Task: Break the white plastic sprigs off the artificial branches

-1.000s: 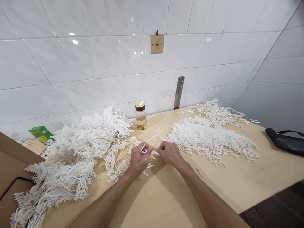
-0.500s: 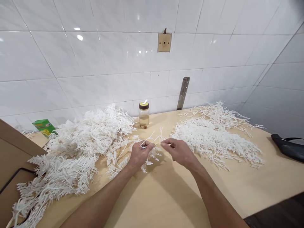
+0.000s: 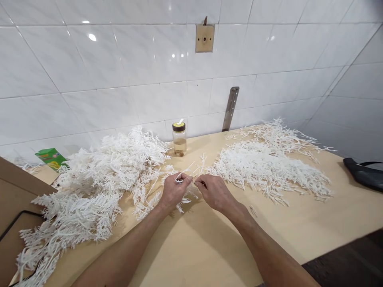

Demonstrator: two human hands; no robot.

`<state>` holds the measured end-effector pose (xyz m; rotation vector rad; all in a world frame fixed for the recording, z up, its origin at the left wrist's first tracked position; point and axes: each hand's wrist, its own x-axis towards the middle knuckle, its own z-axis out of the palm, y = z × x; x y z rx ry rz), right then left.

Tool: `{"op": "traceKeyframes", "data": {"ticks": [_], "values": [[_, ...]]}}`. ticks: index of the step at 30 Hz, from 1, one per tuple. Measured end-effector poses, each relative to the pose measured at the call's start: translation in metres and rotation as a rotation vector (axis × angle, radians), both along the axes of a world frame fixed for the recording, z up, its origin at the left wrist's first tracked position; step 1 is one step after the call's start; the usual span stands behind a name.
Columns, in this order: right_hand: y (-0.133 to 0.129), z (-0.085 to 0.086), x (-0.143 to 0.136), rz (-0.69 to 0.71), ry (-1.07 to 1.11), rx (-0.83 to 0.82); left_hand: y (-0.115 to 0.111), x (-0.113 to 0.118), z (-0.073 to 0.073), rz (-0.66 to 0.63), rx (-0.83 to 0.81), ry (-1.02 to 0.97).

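My left hand (image 3: 175, 190) is closed on a white branching strand (image 3: 187, 169), whose thin end sticks up above the fingers while frayed tips hang below. Close beside it, my right hand (image 3: 213, 191) is pinched, fingertips nearly meeting the left ones; what it grips is too small to make out. A large heap of white branched strands (image 3: 101, 175) lies to the left. Another, flatter pile of white strands (image 3: 263, 167) spreads on the right. One small loose sprig (image 3: 203, 160) lies just beyond my hands.
A lidded jar of pale liquid (image 3: 179, 141) stands near the tiled wall. Farther left are a green packet (image 3: 51, 158) and a cardboard box (image 3: 20, 199). A metal strip (image 3: 231, 109) leans on the wall; a black object (image 3: 363, 173) lies at the table's right.
The camera view has tilted down a little. My right hand has moved left, closer to my left hand, and its fingers have closed together.
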<state>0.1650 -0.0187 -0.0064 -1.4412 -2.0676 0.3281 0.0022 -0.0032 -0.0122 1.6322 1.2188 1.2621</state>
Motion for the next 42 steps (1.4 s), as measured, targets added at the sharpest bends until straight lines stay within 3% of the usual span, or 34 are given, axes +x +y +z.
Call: {"op": "traceKeyframes", "data": {"ticks": [10, 16, 21, 24, 28, 32, 38, 40, 42], "values": [[-0.003, 0.01, 0.004, -0.006, 0.145, -0.193, -0.002, 0.0, -0.001, -0.019, -0.014, 0.005], [-0.003, 0.011, 0.003, -0.016, 0.09, -0.16, -0.002, 0.001, -0.001, -0.01, -0.022, 0.003], [0.002, 0.009, -0.002, -0.057, 0.181, -0.222, -0.01, 0.005, 0.0, 0.052, 0.098, 0.147], [0.006, 0.007, 0.0, -0.068, 0.221, -0.281, -0.014, 0.005, 0.009, 0.082, 0.177, 0.196], [0.012, 0.0, 0.011, -0.286, 0.003, -0.105, -0.013, -0.003, 0.033, 0.114, 0.206, 0.06], [0.018, -0.005, 0.03, -0.369, -0.011, -0.036, -0.005, -0.01, 0.045, 0.103, 0.026, -0.118], [0.026, -0.003, 0.07, -0.672, 0.056, 0.149, 0.002, -0.009, 0.028, -0.034, -0.232, -0.322], [0.024, 0.002, 0.076, -0.705, 0.135, 0.159, 0.002, -0.007, 0.024, -0.073, -0.301, -0.367], [0.019, 0.009, 0.07, -0.631, 0.278, 0.07, 0.001, -0.005, 0.023, -0.084, -0.338, -0.382]]}}
